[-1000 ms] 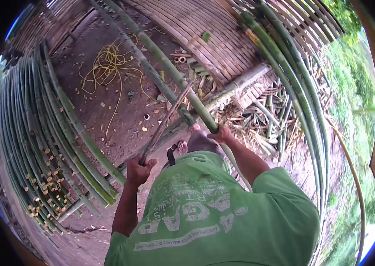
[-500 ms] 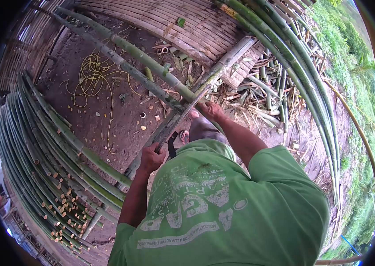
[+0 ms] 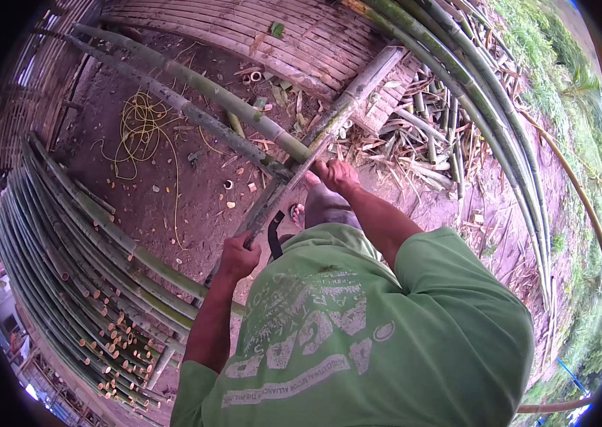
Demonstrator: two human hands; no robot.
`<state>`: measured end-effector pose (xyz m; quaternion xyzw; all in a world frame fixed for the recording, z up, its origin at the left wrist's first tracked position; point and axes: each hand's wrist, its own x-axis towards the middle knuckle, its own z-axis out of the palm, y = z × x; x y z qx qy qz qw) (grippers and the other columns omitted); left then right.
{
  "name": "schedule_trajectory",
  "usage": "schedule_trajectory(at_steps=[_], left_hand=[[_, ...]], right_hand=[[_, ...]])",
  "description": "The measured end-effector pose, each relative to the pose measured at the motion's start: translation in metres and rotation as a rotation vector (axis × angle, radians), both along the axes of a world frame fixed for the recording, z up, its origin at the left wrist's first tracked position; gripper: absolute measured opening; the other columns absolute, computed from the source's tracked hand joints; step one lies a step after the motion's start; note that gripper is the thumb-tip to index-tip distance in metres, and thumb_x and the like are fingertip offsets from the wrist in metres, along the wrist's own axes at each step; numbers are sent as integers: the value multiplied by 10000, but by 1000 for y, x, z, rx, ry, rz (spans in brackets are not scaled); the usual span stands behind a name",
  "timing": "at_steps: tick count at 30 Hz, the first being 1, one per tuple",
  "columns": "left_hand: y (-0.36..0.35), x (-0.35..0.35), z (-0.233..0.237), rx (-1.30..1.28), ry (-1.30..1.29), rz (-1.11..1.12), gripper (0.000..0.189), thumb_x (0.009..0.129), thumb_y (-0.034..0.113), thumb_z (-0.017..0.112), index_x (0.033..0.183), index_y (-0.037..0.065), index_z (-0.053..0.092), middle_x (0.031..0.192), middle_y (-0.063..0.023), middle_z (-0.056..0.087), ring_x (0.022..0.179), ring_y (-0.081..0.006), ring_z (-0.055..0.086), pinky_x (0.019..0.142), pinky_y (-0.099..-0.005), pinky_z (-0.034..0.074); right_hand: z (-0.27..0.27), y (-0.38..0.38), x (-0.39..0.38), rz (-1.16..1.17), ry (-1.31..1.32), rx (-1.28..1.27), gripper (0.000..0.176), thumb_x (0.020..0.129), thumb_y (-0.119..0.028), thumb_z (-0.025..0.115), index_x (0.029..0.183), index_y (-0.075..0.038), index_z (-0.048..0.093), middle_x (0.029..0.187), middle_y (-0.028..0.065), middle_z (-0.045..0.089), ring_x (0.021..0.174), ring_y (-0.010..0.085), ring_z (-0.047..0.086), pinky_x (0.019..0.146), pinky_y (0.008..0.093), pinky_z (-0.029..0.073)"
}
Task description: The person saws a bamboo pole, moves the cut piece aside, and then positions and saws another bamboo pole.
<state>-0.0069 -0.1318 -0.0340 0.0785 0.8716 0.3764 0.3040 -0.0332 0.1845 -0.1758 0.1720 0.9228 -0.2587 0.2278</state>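
My left hand (image 3: 241,257) is closed beside the lower part of a slanting bamboo crossbar (image 3: 269,201). A small dark piece shows at its thumb, but what the fingers hold is hidden. My right hand (image 3: 339,175) is closed in a fist just right of the crossbar, close to the end of a thick green bamboo pole (image 3: 244,110); its grip is hidden too. A second, thinner bamboo pole (image 3: 198,114) runs alongside and meets the crossbar. Between my hands, a black strap (image 3: 274,231) hangs by the green shirt (image 3: 379,327).
Many cut bamboo poles (image 3: 66,235) are stacked at left. A tangled yellow rope (image 3: 139,128) lies on the dirt. A slatted bamboo platform (image 3: 244,32) stands at the top. Bamboo scraps (image 3: 422,164) and long bent green poles (image 3: 486,99) lie to the right.
The view has shifted slightly, with the poles sitting a little further left. My right hand appears slightly further from the thick pole's end. Both hands stay closed.
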Motion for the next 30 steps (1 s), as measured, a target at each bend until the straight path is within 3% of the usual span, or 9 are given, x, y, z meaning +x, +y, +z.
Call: schedule_trajectory(at_steps=[2,3,6,10,14,15,19,26,30], left_hand=[[3,-7,-14,26,24,-1,135,726,113,566,731,-16,528,548,-183,470,482,-201,507,492,-361,416],[4,-9,-17,42,23,4,136,727,115,564,731,-16,530,551,-186,476,482,-215,514,492,-363,417],[7,-3,-14,54,38,-56,138,734,122,556,732,-15,536,564,-204,490,482,-262,522,493,-374,416],[19,22,3,71,-4,-120,143,745,126,543,725,-16,537,585,-227,504,499,-318,532,499,-399,418],[33,43,3,149,-7,-89,134,749,111,541,715,-18,521,582,-226,508,501,-310,542,503,-406,411],[38,47,4,133,1,-96,131,749,107,542,714,-17,520,581,-224,508,503,-315,544,505,-409,411],[42,51,21,43,-40,-113,118,744,93,544,702,-12,511,573,-219,509,525,-350,556,518,-427,416],[46,43,51,-45,10,-192,74,738,65,519,718,-6,526,586,-229,521,596,-420,569,551,-468,432],[111,18,7,16,128,-225,91,740,73,524,750,-15,549,644,-260,549,666,-448,581,594,-492,446]], right_hand=[[-48,13,5,161,123,51,296,910,-333,429,1046,-112,571,872,198,632,862,360,619,771,470,481],[-2,13,2,315,123,98,225,912,-243,413,1085,-159,528,815,191,598,800,347,613,739,476,474],[-46,27,21,88,48,-61,623,898,-546,348,998,1,628,1026,271,619,983,383,599,860,464,466],[5,35,42,-44,-170,-178,669,822,-596,441,993,24,625,1016,259,630,955,379,617,848,460,460],[46,26,60,-5,-205,-3,628,656,-488,715,1035,-3,593,978,202,652,933,353,631,840,428,491],[54,21,58,-78,-222,14,485,686,-337,708,1043,-28,597,985,186,658,944,341,636,829,427,507],[49,15,58,-153,-239,76,323,721,-154,587,1031,-69,611,986,191,658,937,336,647,810,428,521],[41,19,60,-153,-218,61,290,752,-172,591,1025,-76,618,984,188,660,934,334,649,806,426,522],[39,16,61,-146,-218,67,289,759,-166,591,1034,-76,605,993,178,660,936,331,650,797,432,526]])
